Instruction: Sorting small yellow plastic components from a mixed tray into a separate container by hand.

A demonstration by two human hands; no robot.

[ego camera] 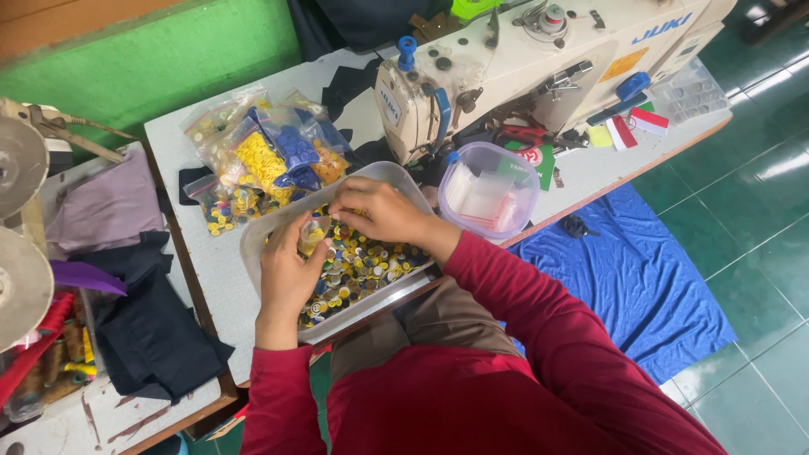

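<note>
Looks like the sorting-and-bagging stage: both hands are working over the clear plastic tray [253, 240] full of mixed buttons [362, 265]. The left hand [286, 270] is closed around a small clear bag [312, 234] with yellow buttons in it, held just above the tray's near-left part. The right hand [375, 211] has its fingers pinched narrow right at the bag's mouth; can't tell if there's a button between them, too small to see. I'd say the next move needs a steady bag opening and a careful pick, since the buttons lie piled and jumbled.

Behind the tray to the left sits a heap of filled button bags [265, 160]. To the right of the tray there's a round tub of empty little bags [489, 190], and behind it the sewing machine [539, 59]. Nothing really blocks the hands, though the tray hangs a bit over the table edge [211, 278]
</note>
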